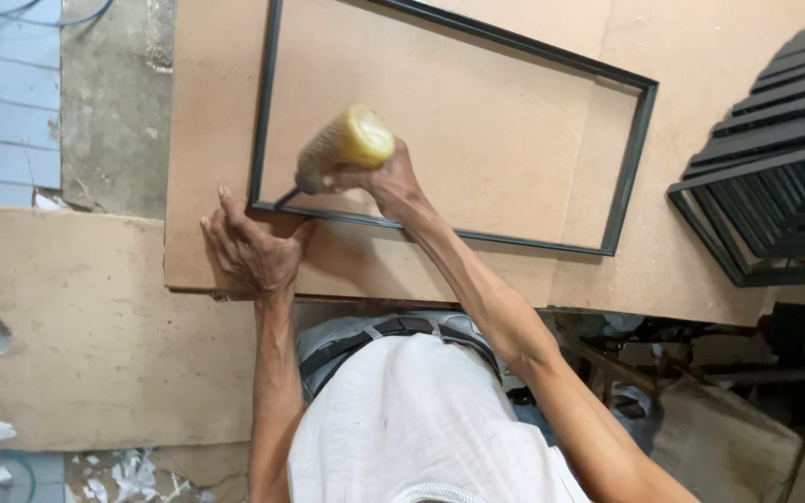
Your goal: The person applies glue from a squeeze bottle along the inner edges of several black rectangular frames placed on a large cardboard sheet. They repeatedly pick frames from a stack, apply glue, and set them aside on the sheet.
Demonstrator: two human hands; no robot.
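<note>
You work on a black rectangular frame [634, 158] that lies flat on a brown board [701, 251]. Your right hand [386, 179] is closed around the yellow handle of a screwdriver [342, 144], and its dark tip touches the frame at the near left corner, just inside the angle. Your left hand [252, 250] rests open and flat on the board just outside this same corner, with the fingers spread and the thumb close to the frame edge, so it seems to press the piece steady. The frame looks already assembled: all four sides that are visible meet, though its far left corner is out of view. From this I judge that the work is now at this one corner, and I cannot tell whether the other corners are already finished. To the right of the frame, well apart from it, a stack of similar black frames [775, 140] lies on the board.
</note>
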